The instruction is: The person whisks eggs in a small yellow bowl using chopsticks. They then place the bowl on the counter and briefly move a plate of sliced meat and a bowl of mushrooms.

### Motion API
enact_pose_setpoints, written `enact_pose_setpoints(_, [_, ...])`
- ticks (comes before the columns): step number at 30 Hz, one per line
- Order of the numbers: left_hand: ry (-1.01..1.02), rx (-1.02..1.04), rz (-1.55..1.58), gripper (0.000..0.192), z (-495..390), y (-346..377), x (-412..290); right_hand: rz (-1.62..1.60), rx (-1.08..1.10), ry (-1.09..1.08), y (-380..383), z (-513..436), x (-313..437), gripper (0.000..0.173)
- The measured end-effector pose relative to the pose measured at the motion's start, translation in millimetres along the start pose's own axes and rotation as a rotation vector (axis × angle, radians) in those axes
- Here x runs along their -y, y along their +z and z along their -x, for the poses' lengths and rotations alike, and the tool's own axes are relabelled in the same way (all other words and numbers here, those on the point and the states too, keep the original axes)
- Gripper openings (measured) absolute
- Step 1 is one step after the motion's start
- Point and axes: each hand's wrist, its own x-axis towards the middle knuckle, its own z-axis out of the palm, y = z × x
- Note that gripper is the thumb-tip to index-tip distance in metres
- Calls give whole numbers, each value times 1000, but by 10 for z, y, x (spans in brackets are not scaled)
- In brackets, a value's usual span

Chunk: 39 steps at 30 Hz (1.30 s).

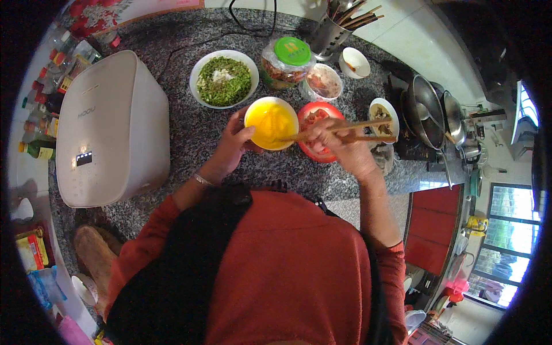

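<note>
My left hand (233, 140) grips the side of a white bowl (246, 116) of beaten egg (269, 123), a smooth yellow liquid. In my right hand (336, 140) is a pair of wooden chopsticks (371, 125). Their tips reach over the right side of the bowl into the egg. Beneath my right hand sits a red bowl (338, 111) with pinkish-red pieces in it, partly hidden by the hand. Behind the egg stands a white bowl (194, 82) full of chopped greens (220, 92) topped with a small white heap.
A white MOOU appliance (108, 129) stands at left, near several bottles (39, 148). Behind are a green-lidded jar (286, 64), a bowl of pale paste (325, 82), a small white bowl (362, 64) and a chopstick holder (327, 36). At right are an oval dish (384, 105) and a wok (424, 112).
</note>
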Motion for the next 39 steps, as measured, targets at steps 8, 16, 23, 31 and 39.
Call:
enact_pose_setpoints(8, [13,-8,15,55,2,-7,9,-138,78,165,-29,50,-76,14])
enact_pose_setpoints(16, [-11,11,6,54,0,17,32,51,84,28,-17,62,-144,14])
enact_pose_setpoints(23, [13,37,17,54,-9,4,42,94,-75,-57,0,-16,-49,16])
enact_pose_setpoints(31, [4,-8,10,54,-8,-22,30,67,-5,56,-81,-18,-136,18])
enact_pose_setpoints(39, [24,-31,-2,54,-20,-13,31,-16,52,91,-54,-14,-107,18])
